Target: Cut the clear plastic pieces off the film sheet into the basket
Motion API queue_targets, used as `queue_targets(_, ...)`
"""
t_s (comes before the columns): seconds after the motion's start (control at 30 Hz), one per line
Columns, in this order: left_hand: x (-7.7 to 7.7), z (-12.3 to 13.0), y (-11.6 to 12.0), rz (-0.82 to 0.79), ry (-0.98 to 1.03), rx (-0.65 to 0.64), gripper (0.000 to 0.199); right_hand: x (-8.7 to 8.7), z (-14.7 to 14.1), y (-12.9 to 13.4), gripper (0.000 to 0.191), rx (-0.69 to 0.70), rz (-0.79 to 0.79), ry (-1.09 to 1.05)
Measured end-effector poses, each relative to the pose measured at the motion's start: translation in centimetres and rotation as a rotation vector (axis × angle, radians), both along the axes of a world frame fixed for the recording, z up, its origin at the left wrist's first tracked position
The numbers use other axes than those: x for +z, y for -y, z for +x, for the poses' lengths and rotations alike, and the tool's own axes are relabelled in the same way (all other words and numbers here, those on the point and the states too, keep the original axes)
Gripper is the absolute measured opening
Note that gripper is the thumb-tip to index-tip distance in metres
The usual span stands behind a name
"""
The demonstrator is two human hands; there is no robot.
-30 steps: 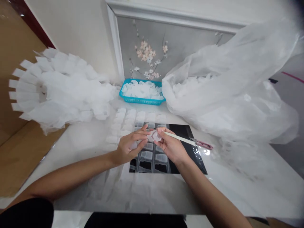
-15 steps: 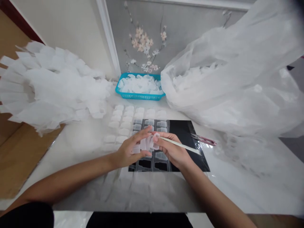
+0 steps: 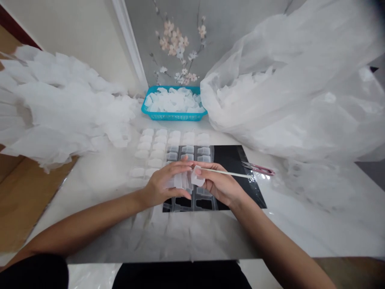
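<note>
My left hand (image 3: 164,182) is curled around a small bunch of translucent white pieces (image 3: 181,181), thumb below and fingers above. Against it, my right hand (image 3: 221,182) pinches one small white piece (image 3: 197,176) between thumb and fingers. A thin pale stick (image 3: 230,173) also runs through the right hand and points out to the right. Under both hands lies a clear compartment tray (image 3: 188,202), partly over a black sheet (image 3: 227,156). Whitish pieces (image 3: 155,162) fill many of its compartments; several near the front show black. My hands hide the tray's middle.
Pink-handled thread snips (image 3: 258,168) lie at the black sheet's right edge. A blue basket (image 3: 176,116) heaped with white pieces stands by the wall. White ruffled strips (image 3: 69,104) pile up at the left. A large translucent bag (image 3: 285,112) bulges at the right.
The view has tilted slightly, so the background sits higher. My right hand's white piece is now turned broad side up, and the stick lies flatter.
</note>
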State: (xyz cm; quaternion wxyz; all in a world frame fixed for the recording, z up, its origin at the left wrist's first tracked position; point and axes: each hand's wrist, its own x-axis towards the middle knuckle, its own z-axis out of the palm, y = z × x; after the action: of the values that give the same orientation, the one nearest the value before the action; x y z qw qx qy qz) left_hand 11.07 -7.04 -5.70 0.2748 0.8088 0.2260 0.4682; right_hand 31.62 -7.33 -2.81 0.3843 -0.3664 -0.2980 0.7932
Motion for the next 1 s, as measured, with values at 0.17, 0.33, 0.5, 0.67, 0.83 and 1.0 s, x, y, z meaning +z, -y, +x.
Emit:
queue_targets(0.17, 0.2, -0.1, 0.1, -0.012, -0.027, 0.024, 0.072, 0.1, 0.2, 0.0, 0.035, 0.019, 0.012, -0.005)
queue_targets(0.33, 0.8, -0.3, 0.5, 0.022, 0.087, 0.067, 0.072, 0.8, 0.4, 0.1, 0.038, 0.047, 0.087, 0.062)
queue_targets(0.5, 1.0, -0.3, 0.7, 0.066, 0.177, 0.017, 0.072, 0.7, 0.3, 0.4, 0.030, 0.109, 0.178, 0.162)
queue_targets(0.67, 0.5, -0.2, 0.7, -0.018, 0.054, -0.034, 0.077, 0.5, -0.5, 0.6, 0.019, 0.091, 0.126, 0.093)
queue_targets(0.83, -0.3, -0.2, 0.5, -0.231, -0.058, -0.010, 0.085, 0.0, -0.8, 0.6, 0.019, 0.003, 0.156, 0.105)
queue_targets(1.0, -0.3, -0.2, 0.6, -0.258, -0.135, 0.030, 0.076, -0.1, -1.0, 0.8, 0.024, -0.017, 0.052, 0.050)
